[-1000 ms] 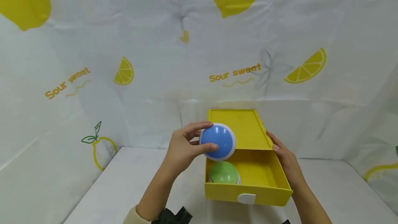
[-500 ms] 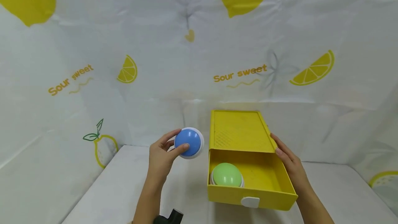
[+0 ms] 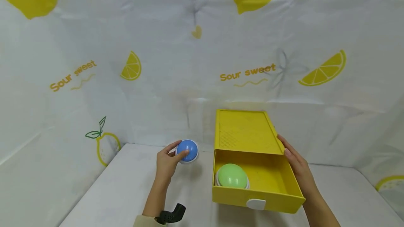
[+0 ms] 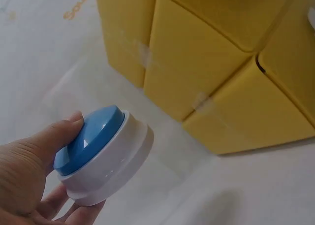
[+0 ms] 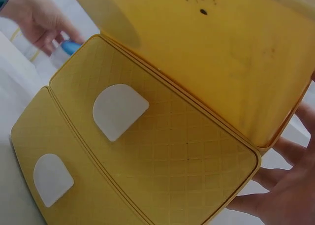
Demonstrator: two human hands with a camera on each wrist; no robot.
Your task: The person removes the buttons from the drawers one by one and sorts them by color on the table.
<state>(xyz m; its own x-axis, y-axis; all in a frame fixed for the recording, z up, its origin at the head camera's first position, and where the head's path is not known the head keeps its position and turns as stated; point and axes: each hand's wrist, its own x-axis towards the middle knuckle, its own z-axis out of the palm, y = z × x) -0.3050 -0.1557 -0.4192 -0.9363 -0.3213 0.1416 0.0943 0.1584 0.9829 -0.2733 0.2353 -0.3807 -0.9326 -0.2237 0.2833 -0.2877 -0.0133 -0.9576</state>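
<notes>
A round push button (image 3: 187, 150) with a blue dome and a white base is pinched between the thumb and fingers of my left hand (image 3: 165, 162), left of a yellow drawer unit (image 3: 243, 129). The left wrist view shows the same button (image 4: 106, 156) tilted, apart from the unit. A green push button (image 3: 233, 176) lies in the left front of the pulled-out top drawer (image 3: 252, 199). My right hand (image 3: 298, 167) rests against the unit's right side. Its fingers (image 5: 275, 178) are spread along that side in the right wrist view.
Lower drawer fronts carry white pull tabs (image 5: 120, 112). Clear tape (image 4: 145, 55) joins the unit's stacked sections. Everything stands on a white table (image 3: 126, 185) before a lemon-printed cloth backdrop (image 3: 173, 62).
My left hand has carried the blue button leftward from above the open drawer, then lower and farther back beside the unit. My right hand stays at the unit's side. The head view has shifted slightly.
</notes>
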